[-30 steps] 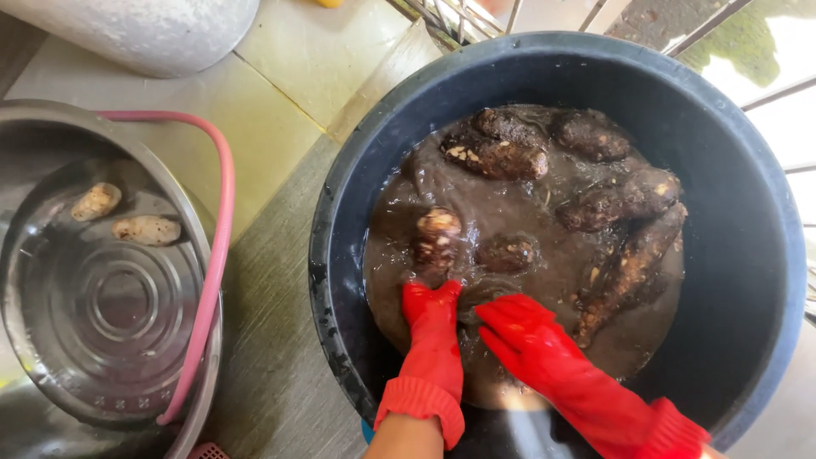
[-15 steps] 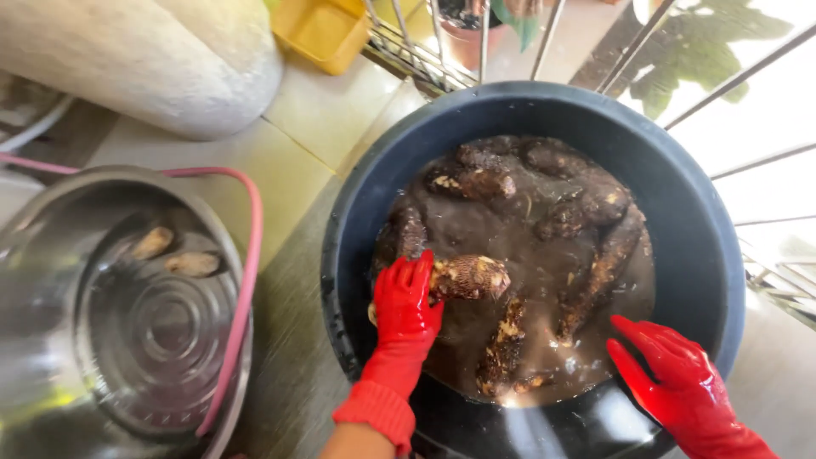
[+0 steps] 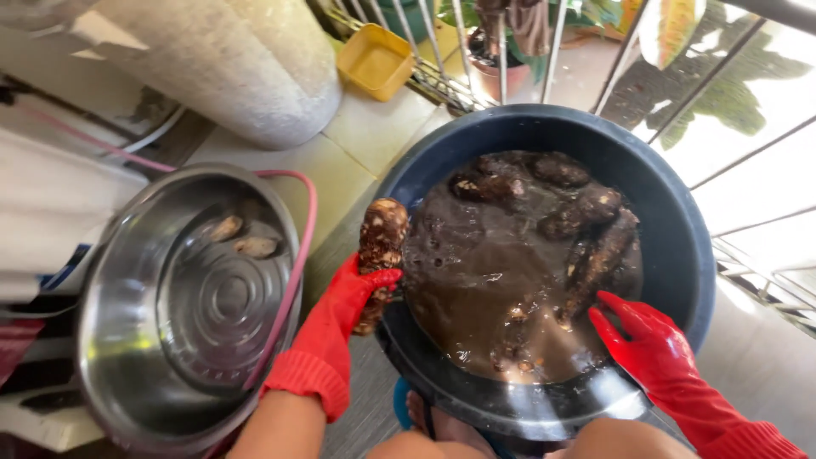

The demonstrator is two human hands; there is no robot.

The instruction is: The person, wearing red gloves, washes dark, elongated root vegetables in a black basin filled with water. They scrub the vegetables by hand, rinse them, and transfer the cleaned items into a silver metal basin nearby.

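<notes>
Both my hands wear red rubber gloves. My left hand (image 3: 344, 310) grips a long brown root tuber (image 3: 380, 246), held upright in the air just over the left rim of a dark round tub (image 3: 671, 221). The tub holds muddy brown water with several more tubers (image 3: 586, 246) in it. My right hand (image 3: 648, 344) rests with fingers apart on the tub's inner wall at the lower right, holding nothing. To the left stands a large steel basin (image 3: 127, 340) with two cleaner tubers (image 3: 242, 238) lying inside.
A pink hose (image 3: 299, 255) curves over the basin's right rim. A rough grey cylinder (image 3: 229, 64) stands behind the basin, and a yellow box (image 3: 374, 59) sits by a metal railing (image 3: 510, 42). My foot (image 3: 433, 421) shows below the tub, on a tiled floor.
My left hand has lifted a tuber out of the muddy water and carried it left past the tub's rim. My right hand has moved to the tub's lower-right wall.
</notes>
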